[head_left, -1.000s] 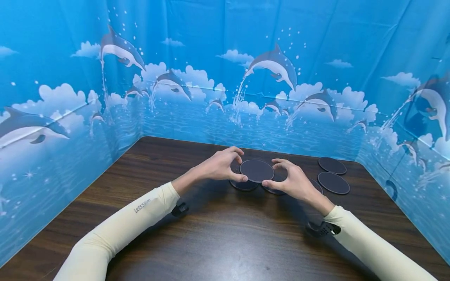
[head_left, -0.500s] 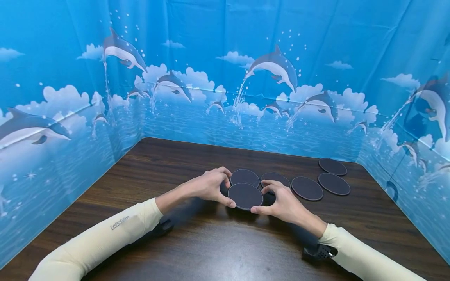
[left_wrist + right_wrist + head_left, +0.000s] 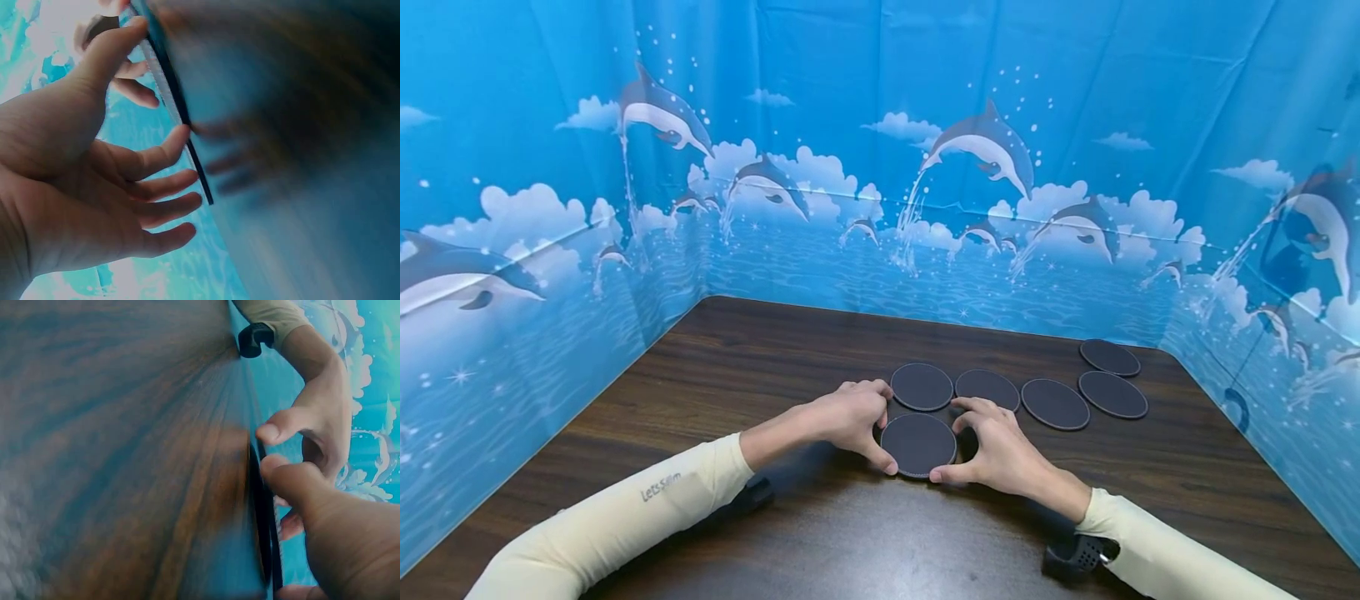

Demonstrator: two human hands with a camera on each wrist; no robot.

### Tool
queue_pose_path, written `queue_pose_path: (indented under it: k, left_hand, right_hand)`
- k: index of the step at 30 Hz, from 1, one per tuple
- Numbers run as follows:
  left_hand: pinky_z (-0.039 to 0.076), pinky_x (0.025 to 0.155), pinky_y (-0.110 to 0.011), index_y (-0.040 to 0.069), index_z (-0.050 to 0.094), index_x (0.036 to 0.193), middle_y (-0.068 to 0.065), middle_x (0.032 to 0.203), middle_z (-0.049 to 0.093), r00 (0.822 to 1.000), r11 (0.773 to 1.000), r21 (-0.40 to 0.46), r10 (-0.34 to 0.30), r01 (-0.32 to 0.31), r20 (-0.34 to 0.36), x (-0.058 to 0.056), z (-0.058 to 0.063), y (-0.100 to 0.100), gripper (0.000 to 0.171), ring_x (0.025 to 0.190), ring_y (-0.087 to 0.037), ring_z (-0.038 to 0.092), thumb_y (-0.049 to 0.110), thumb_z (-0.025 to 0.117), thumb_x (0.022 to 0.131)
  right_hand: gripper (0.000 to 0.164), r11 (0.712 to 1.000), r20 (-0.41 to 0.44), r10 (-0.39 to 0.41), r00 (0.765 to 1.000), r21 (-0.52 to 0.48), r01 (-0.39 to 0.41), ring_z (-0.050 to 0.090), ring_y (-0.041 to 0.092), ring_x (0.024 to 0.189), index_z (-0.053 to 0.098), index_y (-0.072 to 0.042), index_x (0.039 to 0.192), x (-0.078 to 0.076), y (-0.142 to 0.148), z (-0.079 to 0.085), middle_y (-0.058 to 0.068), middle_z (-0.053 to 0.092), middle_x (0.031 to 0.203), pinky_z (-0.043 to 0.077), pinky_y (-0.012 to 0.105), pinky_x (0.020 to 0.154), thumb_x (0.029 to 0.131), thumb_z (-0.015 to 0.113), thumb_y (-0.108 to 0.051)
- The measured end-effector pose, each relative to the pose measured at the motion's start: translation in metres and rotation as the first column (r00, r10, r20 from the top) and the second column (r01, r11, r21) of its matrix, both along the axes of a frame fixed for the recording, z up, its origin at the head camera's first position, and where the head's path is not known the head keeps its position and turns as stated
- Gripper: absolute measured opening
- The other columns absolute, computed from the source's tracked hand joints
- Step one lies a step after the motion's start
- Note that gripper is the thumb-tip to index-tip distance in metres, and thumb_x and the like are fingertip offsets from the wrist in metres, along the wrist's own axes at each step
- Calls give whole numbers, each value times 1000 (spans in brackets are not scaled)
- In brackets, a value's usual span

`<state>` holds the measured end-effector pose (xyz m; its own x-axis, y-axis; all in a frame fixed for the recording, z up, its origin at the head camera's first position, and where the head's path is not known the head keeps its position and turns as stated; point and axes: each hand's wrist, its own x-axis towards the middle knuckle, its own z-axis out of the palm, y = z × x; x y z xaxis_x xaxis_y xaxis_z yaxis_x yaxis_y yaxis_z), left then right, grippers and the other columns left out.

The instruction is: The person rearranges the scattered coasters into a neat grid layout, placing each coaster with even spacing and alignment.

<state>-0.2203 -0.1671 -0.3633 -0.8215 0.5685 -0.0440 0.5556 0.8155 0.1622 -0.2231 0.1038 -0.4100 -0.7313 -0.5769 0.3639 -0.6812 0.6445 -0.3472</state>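
A round black coaster [image 3: 918,446] with pale edge stitching is at the near side of the group, between both hands in the head view. My left hand [image 3: 853,419] holds its left rim, thumb at the near edge and fingers at the far side. On the opposite rim my right hand [image 3: 1006,450] grips it the same way, thumb near and fingers curled behind. Seen edge-on in the left wrist view, the coaster [image 3: 167,78] is a thin dark strip. It lies flat, on or just above the table. Directly behind it lies another black coaster [image 3: 922,387].
More matching coasters continue the row rightward: one coaster [image 3: 988,388] partly behind my right fingers, then another coaster [image 3: 1055,404]. Two further coasters, a nearer one [image 3: 1112,394] and a farther one [image 3: 1109,357], lie at the right. A dolphin-printed curtain [image 3: 820,267] surrounds the dark wooden table [image 3: 760,333].
Both hands have brought the held coaster toward me and down, from above the row to a spot in front of the leftmost coaster. The other coasters have stayed put.
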Motion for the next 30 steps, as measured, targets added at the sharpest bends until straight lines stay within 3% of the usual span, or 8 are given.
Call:
queue_pose_path:
  k: [5, 13, 18, 24, 30]
  left_hand:
    - [34, 108, -46, 16, 66, 84, -8, 144, 49, 999, 999, -43, 29, -30, -13, 1, -1, 7, 50, 130, -26, 48, 61, 85, 74]
    - [39, 105, -49, 16, 71, 87, -8, 142, 51, 998, 991, -134, 13, -21, -62, 7, 1, 10, 52, 128, -26, 50, 66, 80, 76]
    - [41, 102, -47, 18, 68, 88, -6, 142, 51, 998, 986, -167, 16, -27, -63, 9, 2, 11, 54, 125, -25, 52, 70, 77, 77]
    - [43, 100, -49, 18, 65, 83, -9, 142, 52, 995, 987, -160, 3, -20, -103, 10, 7, 16, 52, 123, -28, 54, 70, 74, 81]
    - [41, 100, -50, 12, 66, 106, -9, 139, 51, 992, 994, -113, -5, -9, -123, 10, 13, 21, 61, 122, -28, 52, 67, 75, 81]
  right_hand:
    - [68, 999, -22, -24, 999, 42, 25, 44, 34, 134, 70, -11, 98, 0, 0, -1, 14, 54, 143, 29, 61, 104, 69, 81, -72]
    - [70, 988, -90, -3, 996, 155, 17, 46, 34, 133, 75, -10, 105, 3, 0, 6, 13, 55, 142, 32, 62, 101, 73, 78, -72]
    - [71, 980, -81, -15, 997, 194, 30, 47, 34, 132, 77, -10, 109, 3, 3, 14, 14, 56, 141, 33, 61, 99, 74, 78, -72]
    - [66, 983, -91, -68, 994, 164, 82, 47, 39, 133, 77, -7, 110, -2, 16, 28, 15, 58, 140, 33, 64, 100, 76, 82, -63]
    - [59, 978, -100, -108, 989, 165, 124, 47, 41, 132, 77, -7, 111, -7, 37, 42, 16, 59, 139, 32, 67, 100, 81, 81, -57]
